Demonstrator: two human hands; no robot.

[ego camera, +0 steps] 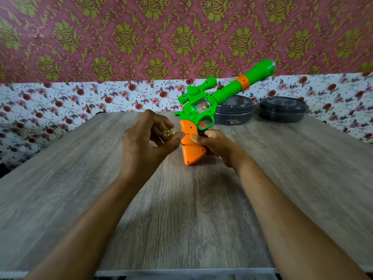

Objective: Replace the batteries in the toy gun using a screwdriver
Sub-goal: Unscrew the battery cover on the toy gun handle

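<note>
I see my left hand at about 11 o'clock from the middle of the grey wood-grain bench, fingers curled and pinching a small yellow-handled screwdriver whose cross-marked end faces me. Just beside it at 3 o'clock, the green and orange plastic toy gun stands with its orange grip on the bench, barrel tilted up toward 2 o'clock. My right hand is wrapped around the grip from the right. Beyond the gun, at 1 o'clock, two dark round lidded containers sit side by side.
</note>
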